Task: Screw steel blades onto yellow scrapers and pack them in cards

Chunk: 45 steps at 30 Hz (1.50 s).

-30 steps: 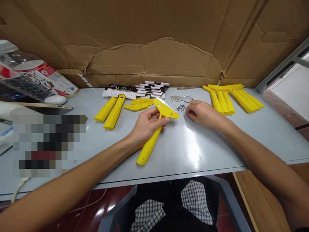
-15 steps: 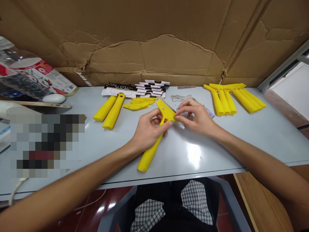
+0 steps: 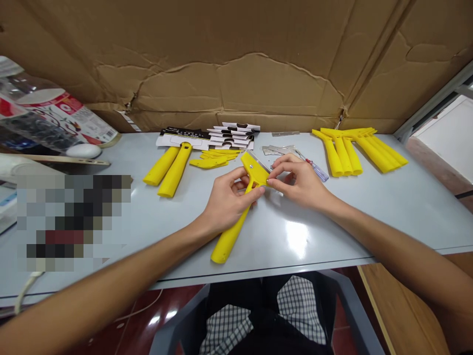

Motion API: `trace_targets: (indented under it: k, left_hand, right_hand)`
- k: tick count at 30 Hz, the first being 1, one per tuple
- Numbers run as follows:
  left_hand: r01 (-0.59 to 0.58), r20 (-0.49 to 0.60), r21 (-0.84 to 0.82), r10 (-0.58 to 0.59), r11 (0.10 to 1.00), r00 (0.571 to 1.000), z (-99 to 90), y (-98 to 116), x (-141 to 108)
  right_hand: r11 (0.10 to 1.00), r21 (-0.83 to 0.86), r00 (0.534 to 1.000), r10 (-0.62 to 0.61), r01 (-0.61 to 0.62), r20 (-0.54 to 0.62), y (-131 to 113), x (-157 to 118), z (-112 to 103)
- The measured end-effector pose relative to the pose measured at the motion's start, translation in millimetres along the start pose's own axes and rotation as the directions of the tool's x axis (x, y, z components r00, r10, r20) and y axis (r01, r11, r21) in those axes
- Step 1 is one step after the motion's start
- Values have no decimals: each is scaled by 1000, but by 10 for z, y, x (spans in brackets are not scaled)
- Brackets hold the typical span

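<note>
My left hand [image 3: 231, 197] is wrapped round the neck of a yellow scraper [image 3: 231, 239], tilted with its handle end towards the table's front edge. A shiny screw [image 3: 251, 166] shows in the left part of its head, and a metal blade [image 3: 261, 160] lies along the far edge. Thumb and fingertips of my right hand [image 3: 297, 180] are pinched at the head's right corner; anything small between them is hidden. Just beyond my right hand lies a screwdriver [image 3: 320, 171] with a clear handle. Loose metal blades [image 3: 279, 149] lie nearby.
Two yellow scrapers [image 3: 173, 172] with black-and-white card sleeves [image 3: 185, 140] lie at the back left, beside folded cards [image 3: 232, 135] and flat yellow pieces [image 3: 214, 159]. Several yellow handles [image 3: 343, 155] lie back right. Cardboard [image 3: 273, 84] stands behind; plastic bottles [image 3: 55, 113] are far left.
Both hands and the scraper have shifted very slightly. My right fingertips now cover the small metallic glint at the head's right corner. The screwdriver shows more fully.
</note>
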<state>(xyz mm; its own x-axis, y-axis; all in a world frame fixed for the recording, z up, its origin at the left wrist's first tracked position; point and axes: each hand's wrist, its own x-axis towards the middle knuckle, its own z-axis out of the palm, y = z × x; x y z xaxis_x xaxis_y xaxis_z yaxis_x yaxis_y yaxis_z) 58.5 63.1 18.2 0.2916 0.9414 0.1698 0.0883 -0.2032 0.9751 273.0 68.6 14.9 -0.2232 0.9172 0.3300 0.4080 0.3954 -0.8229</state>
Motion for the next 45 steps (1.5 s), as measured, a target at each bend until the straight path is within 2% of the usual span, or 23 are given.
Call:
trace_targets:
  k: [5, 9, 12, 17, 20, 23, 30, 45]
  left_hand:
    - [-7, 13, 5, 7, 1000, 1000, 4, 21, -13]
    - [-28, 24, -13, 29, 1000, 999, 18, 34, -17]
    - [-33, 32, -32, 34, 999, 999, 21, 32, -13]
    - [22, 50, -46, -19, 999, 999, -11, 18, 6]
    - [139, 72, -38, -136, 990, 988, -35, 14, 17]
    - [219, 45, -54, -216, 974, 975, -43, 9, 24]
    - [212, 48, -88, -208, 973, 977, -20, 10, 27]
    - [208, 50, -98, -203, 973, 978, -21, 6, 23]
  right_hand:
    - [969, 174, 985, 165, -173, 59, -6, 16, 8]
    - [879, 352, 947, 296, -320, 123, -41, 30, -18]
    - [824, 429, 928, 343, -370, 142, -58, 34, -34]
    - [762, 515, 918, 355, -392, 175, -29, 39, -26]
    - [777, 497, 921, 354, -386, 161, -14, 45, -25]
    - [809, 456, 927, 347, -372, 141, -17, 49, -35]
    - [838, 388, 923, 354, -384, 151, -81, 40, -55]
    - [838, 391, 924, 351, -382, 150, -56, 39, -52]
